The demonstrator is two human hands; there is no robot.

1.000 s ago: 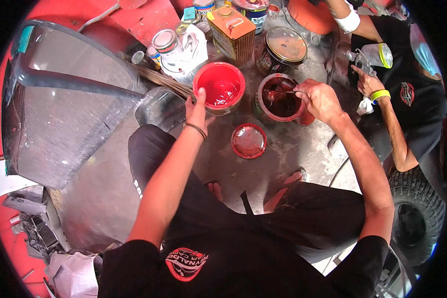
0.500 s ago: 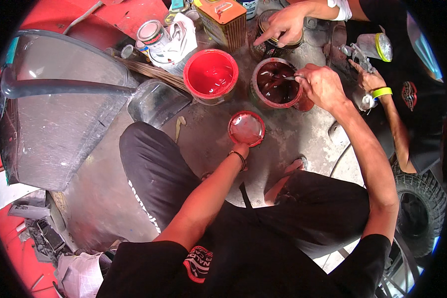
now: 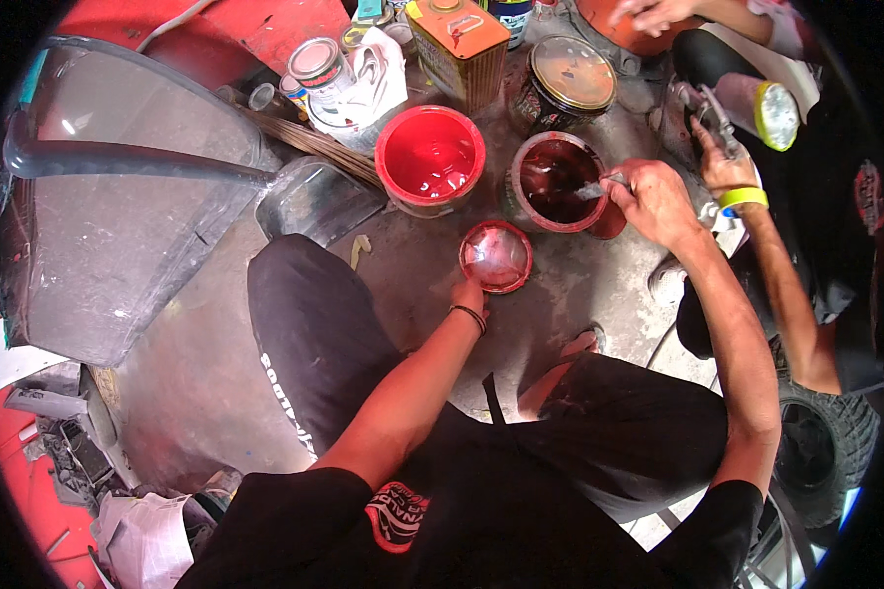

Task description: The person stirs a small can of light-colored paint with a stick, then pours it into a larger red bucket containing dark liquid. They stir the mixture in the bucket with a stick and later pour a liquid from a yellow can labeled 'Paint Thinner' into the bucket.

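My left hand [image 3: 469,297] is closed on the edge of a small round red-rimmed container [image 3: 497,257] with a pale, shiny middle; whether that is a lid or liquid I cannot tell. In my right hand [image 3: 656,199] is a narrow flat stirrer [image 3: 599,187], its greyish tip over the rim of a tub of dark red paint [image 3: 557,222]. Left of that tub stands another tub [image 3: 430,201], holding bright red paint. Behind the dark paint is a can with a stained lid [image 3: 571,74]. My fingers partly hide the stirrer's handle.
At right, another person's hand [image 3: 723,167] holds a spray gun [image 3: 709,116] with a clear, yellow-rimmed cup [image 3: 771,113]. Beyond the tubs stand a rectangular orange-topped tin [image 3: 459,59] and a small paint can [image 3: 319,67]. A large dark car panel [image 3: 157,236] lies at left.
My right hand has drawn the stirrer up out of the dark paint toward the tub's right rim. The other person's pointing hand has pulled back from the lidded can.
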